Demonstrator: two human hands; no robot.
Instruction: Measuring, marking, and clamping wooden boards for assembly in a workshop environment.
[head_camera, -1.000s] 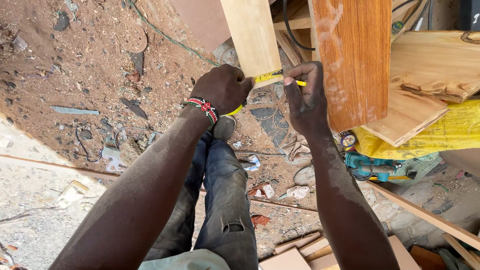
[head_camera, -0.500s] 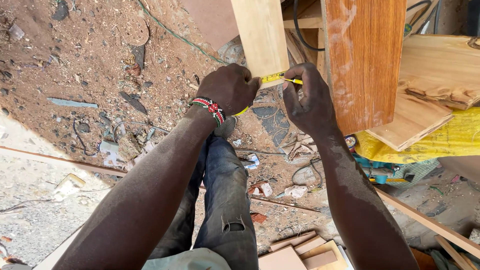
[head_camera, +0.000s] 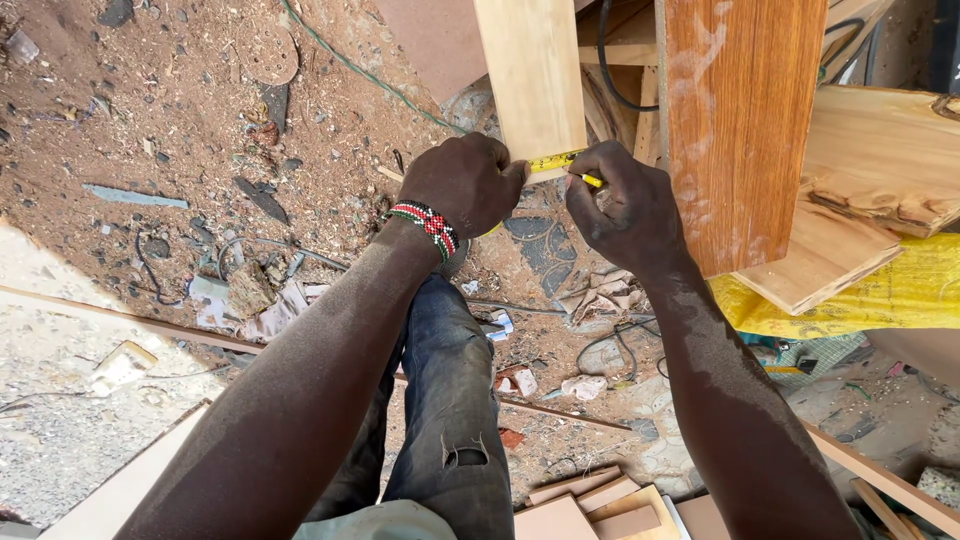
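Ground: bare reddish earth (head_camera: 180, 120) strewn with sawdust, wood chips, wire and paper scraps; a pale gravel strip (head_camera: 60, 400) is seen at lower left.

Reddish-brown varnished board (head_camera: 740, 120): stood upright at upper right.

Yellow woven sack (head_camera: 900, 295): laid flat at right, under rough plank offcuts (head_camera: 870, 190); its printing is too small to make out.

Pale planed plank (head_camera: 535, 75): set left of the varnished board, its lower end met by both hands.

Left hand (head_camera: 465, 185): closed in a fist at the plank's end, a beaded wristband (head_camera: 425, 222) worn at the wrist; what is held inside cannot be told.

Right hand (head_camera: 625, 205): fingers curled, tips pinched.

Yellow measuring tape (head_camera: 555, 162): stretched between the two hands along the plank's lower edge.
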